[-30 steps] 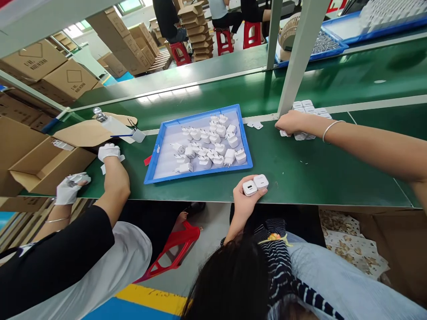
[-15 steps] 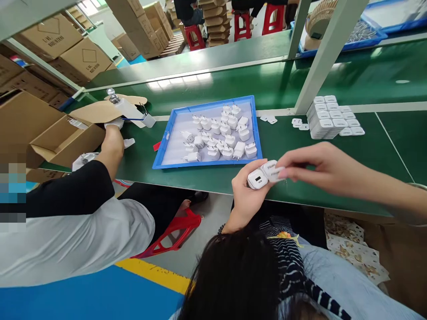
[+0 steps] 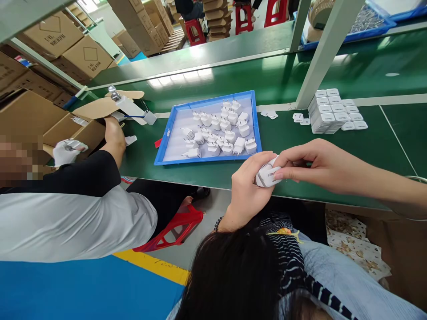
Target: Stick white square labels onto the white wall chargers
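Observation:
My left hand [image 3: 248, 186] is wrapped around white plug chargers [image 3: 263, 178] near the bench's front edge; how many sit in the palm is hidden. Against the charger's end face, my right hand [image 3: 307, 166] pinches a small white printed card [image 3: 271, 175], thumb and forefinger closed on it. Lettering shows on the card, partly covered by the thumb. Just beyond my left hand lies a blue-rimmed tray [image 3: 207, 162] with several white two-pin chargers [image 3: 213, 149] scattered in it.
Stacked white cards [image 3: 328, 116] stand right, with loose cards [image 3: 300, 118] beside them. Further loose cards [image 3: 268, 114] lie past the tray. A metal post [image 3: 328, 53] rises behind. At left, a co-worker's arm [image 3: 113, 138] reaches by a carton [image 3: 66, 129] and pump bottle [image 3: 128, 106].
My left hand has turned, and the charger face with ports is no longer visible. My right fingers have brought the card onto the charger. The co-worker's gloved hand has risen at the carton.

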Demonstrator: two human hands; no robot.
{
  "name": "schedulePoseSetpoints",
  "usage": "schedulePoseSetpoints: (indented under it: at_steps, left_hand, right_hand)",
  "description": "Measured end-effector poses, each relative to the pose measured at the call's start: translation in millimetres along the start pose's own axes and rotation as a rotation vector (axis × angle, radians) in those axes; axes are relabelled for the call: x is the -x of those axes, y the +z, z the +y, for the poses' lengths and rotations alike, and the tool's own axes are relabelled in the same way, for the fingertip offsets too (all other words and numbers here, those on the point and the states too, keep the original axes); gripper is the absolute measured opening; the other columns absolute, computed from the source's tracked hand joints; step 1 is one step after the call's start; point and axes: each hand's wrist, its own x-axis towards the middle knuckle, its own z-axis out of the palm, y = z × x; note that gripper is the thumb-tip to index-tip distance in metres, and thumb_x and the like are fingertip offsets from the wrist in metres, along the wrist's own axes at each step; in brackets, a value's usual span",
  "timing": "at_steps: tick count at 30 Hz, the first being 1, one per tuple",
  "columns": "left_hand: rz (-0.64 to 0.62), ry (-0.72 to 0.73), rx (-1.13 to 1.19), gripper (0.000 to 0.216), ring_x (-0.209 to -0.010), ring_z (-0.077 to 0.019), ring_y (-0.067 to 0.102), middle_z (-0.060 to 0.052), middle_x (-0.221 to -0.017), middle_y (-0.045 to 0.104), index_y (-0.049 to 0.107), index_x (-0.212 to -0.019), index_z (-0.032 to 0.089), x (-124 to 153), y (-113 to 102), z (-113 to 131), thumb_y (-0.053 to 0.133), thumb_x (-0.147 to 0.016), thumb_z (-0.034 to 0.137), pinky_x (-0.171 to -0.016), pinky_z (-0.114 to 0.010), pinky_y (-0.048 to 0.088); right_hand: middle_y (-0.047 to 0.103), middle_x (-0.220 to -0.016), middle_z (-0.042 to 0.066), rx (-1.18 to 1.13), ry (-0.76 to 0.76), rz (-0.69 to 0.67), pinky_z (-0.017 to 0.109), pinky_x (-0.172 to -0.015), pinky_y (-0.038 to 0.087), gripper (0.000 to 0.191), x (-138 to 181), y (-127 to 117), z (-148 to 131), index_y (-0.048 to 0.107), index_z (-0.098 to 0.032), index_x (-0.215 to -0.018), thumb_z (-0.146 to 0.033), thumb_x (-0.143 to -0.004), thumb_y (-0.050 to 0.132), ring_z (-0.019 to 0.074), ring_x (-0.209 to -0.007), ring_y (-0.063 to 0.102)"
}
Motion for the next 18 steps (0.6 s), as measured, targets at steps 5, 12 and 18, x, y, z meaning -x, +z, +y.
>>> schedulePoseSetpoints:
  at_steps: [5, 12, 18]
  left_hand:
    - [-0.011, 0.032, -0.034, 0.024, -0.108, -0.0213, 0.072, -0.011, -0.114, 0.075, 0.068, -0.112, 0.017, 1.4, -0.3, -0.2, 0.073, -0.088, 0.019, -0.096, -0.032, 0.059]
    - [-0.045, 0.029, -0.11, 0.021, -0.108, -0.0202, 0.072, -0.01, -0.116, 0.075, 0.067, -0.113, 0.019, 2.5, 0.3, 0.1, 0.067, -0.092, 0.019, -0.094, -0.031, 0.058]
    - [-0.037, 0.054, -0.14, 0.023, -0.107, -0.021, 0.072, -0.013, -0.116, 0.075, 0.067, -0.112, 0.016, 4.6, 2.4, -2.8, 0.067, -0.09, 0.014, -0.093, -0.031, 0.058]
  right_hand:
    - [0.057, -0.066, 0.001, 0.005, 0.006, 0.016, 0.03, -0.057, 0.032, 0.039, 0.4, 2.7, 0.1, 0.074, -0.015, -0.084, -0.052, -0.091, 0.064, 0.0137, -0.062, 0.042]
    - [0.042, -0.057, -0.005, 0.066, 0.04, 0.034, 0.028, -0.051, 0.024, 0.036, -1.5, 4.3, -6.5, 0.063, -0.017, -0.07, -0.047, -0.09, 0.062, 0.0107, -0.055, 0.032]
    - [0.038, -0.055, -0.006, 0.118, 0.069, 0.043, 0.029, -0.051, 0.022, 0.032, -1.0, 8.0, -10.2, 0.056, -0.019, -0.066, -0.038, -0.091, 0.059, 0.0098, -0.054, 0.031]
